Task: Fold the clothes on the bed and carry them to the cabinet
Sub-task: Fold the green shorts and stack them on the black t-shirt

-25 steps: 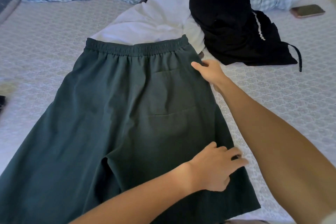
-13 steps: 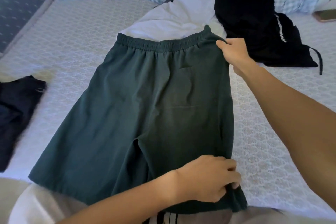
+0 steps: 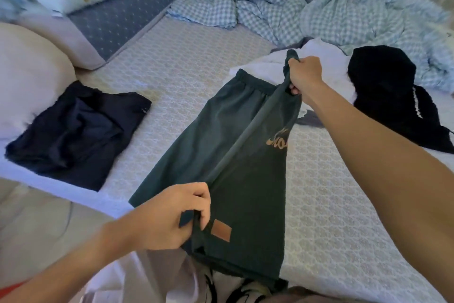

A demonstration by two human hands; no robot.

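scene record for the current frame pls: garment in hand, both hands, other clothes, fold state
garment: dark green fabric shorts with elastic waistband, on the patterned bed sheet
left hand: grip shut on hem edge
right hand: grip shut on waistband corner
fold state: right half lifted, being turned over the left half, lengthwise
folded: dark navy garment, left of the shorts
unfolded: white garment, black garment, beyond the shorts
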